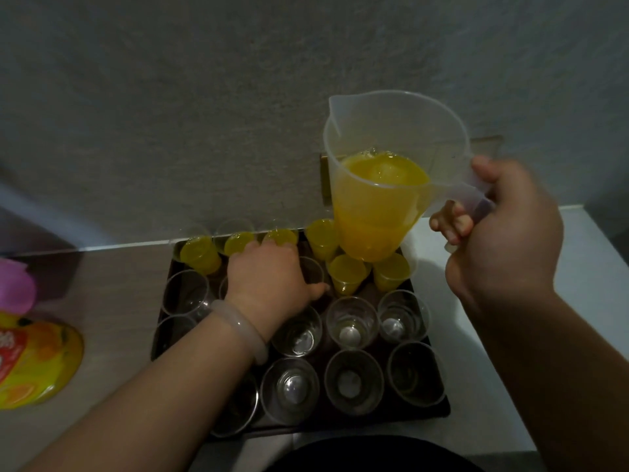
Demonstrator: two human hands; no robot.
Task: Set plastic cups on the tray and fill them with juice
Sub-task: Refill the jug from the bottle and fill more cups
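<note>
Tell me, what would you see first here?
The big clear jug of yellow juice stands out, held high at the upper right by the right hand. Below it, on a dark tray, filled cups stand at the back and empty cups in front, the left hand among them.

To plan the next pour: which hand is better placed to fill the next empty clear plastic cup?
Right. The right hand grips the handle of the translucent plastic jug of orange juice, held above the dark rectangular tray. The left hand rests low among the clear plastic cups and holds no jug.
</note>
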